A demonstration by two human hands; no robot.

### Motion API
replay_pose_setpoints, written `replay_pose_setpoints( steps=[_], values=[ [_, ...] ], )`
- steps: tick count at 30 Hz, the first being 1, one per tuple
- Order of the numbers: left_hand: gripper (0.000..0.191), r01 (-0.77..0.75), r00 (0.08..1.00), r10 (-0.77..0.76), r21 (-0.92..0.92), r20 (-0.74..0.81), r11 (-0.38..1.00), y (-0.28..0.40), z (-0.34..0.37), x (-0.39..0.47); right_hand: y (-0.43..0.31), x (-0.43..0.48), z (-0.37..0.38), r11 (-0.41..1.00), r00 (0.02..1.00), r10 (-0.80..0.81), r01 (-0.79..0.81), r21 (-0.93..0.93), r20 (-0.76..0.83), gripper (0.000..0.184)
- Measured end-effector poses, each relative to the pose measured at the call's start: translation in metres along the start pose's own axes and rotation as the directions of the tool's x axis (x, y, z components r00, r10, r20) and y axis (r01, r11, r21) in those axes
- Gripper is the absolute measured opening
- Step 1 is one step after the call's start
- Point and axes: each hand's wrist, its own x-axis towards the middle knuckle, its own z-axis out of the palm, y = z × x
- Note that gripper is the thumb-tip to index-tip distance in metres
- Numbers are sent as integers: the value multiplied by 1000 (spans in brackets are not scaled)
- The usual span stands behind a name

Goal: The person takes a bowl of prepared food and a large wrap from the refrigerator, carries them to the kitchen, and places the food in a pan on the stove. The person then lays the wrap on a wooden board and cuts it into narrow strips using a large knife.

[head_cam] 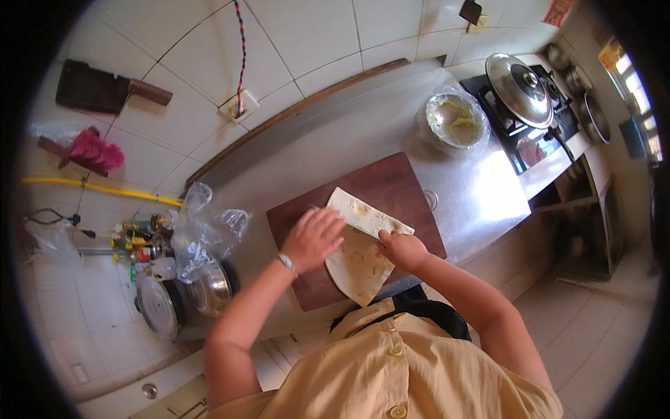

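Observation:
A browned flatbread (361,267) lies on a dark red-brown cutting board (377,175), its far part folded over into a flap and its pointed near end over the board's near edge. My left hand (314,238) is at the left side of the bread, fingers extended over the fold's left part; whether it presses on the bread I cannot tell. My right hand (403,250) is curled at the right end of the fold, its fingers at the bread's edge. What lies inside its fingers is hidden.
On the steel counter (335,144), a plastic-covered bowl (455,120) stands far right, beside a gas stove with a lidded pan (519,91). Plastic bags (196,230), a metal pot (210,293) and bottles stand left. A cleaver (94,88) hangs on the tiled wall.

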Motion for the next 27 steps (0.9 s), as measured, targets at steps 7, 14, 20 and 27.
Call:
replay_pose_setpoints(
  steps=[7, 14, 20, 27],
  values=[
    [19, -152, 756, 104, 19, 646, 988, -48, 47, 53, -20, 3, -16, 997, 987, 70, -73, 16, 144, 17],
    [11, -307, 885, 347, -172, 311, 936, -79, 69, 38, -47, 10, -35, 997, 983, 79, -80, 3, 163, 11],
    [11, -297, 855, 356, -206, 376, 932, -82, 74, 49, -33, 21, -40, 993, 951, 112, -120, 10, 290, 11],
    [15, -298, 789, 331, -149, 518, 943, -75, 65, 67, -10, 20, -25, 998, 973, 58, -56, -16, 226, 13]
  ],
)
